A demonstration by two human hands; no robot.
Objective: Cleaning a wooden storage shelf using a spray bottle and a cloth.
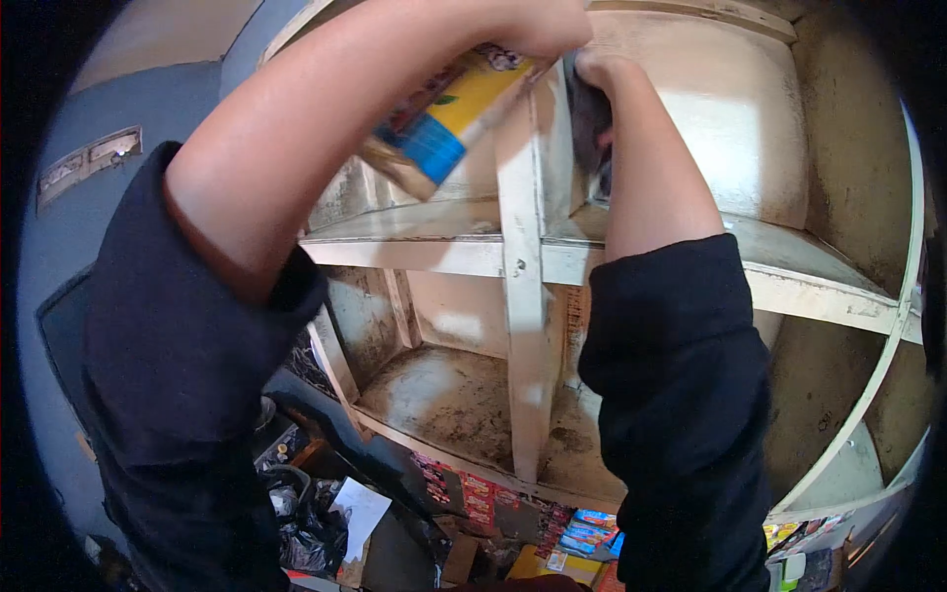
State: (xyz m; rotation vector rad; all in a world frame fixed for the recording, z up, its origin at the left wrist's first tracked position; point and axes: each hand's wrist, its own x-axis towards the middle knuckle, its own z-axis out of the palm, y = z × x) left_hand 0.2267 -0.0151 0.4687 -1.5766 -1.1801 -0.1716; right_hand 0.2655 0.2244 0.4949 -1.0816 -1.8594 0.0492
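Note:
My left hand is bent at the wrist at the top edge of the view, its fingers mostly hidden. It is closed on the upper end of a yellow and blue printed package, which hangs tilted behind my left forearm. Close beside it, my right hand reaches into the upper shelf bay, right of the upright post. A dark, blurred thing lies directly below and behind the right hand; whether the fingers grip it cannot be seen.
A worn white wooden shelf unit with stained boards fills the middle. Below are black plastic bags, a white paper sheet, cardboard, red sachet strips and blue packets. A blue wall stands left.

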